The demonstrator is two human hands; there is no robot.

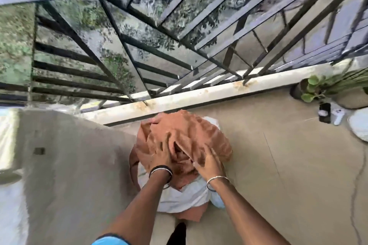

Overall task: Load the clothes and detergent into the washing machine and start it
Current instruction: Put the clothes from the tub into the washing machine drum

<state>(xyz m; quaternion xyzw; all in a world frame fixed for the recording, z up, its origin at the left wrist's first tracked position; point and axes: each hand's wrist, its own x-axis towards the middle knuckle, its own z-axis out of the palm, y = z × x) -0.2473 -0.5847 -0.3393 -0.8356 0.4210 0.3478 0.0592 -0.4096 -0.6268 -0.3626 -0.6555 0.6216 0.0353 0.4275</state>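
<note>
Two bare forearms reach down from the bottom edge, a bright blue sleeve [111,241] at the left elbow. The left hand [161,155] and the right hand [209,163] lie side by side on a crumpled rust-orange cloth [191,131]. Both have their fingers splayed and pressed into its folds. Neither is clenched; the blur hides whether any fingertip pinches fabric. A black and silver bangle [160,172] circles the left wrist and a thin silver bangle [217,181] the right.

Under the wrists a white cloth [185,197] bulges out beneath the orange one, and a dark brown curved rim [131,165] shows just left of the left hand. The heap sits on a beige tiled balcony floor [288,165]. Its long axis runs from the person's feet away towards the railing, the orange end farthest out.

Beyond the fingertips a stained white kerb [199,93] carries a black metal railing [159,26], with greenery below it. A grey plastered wall [69,165] stands left of the left arm. Far right of the right hand are a leafy potted plant [310,89] and a small black flat object [324,112].
</note>
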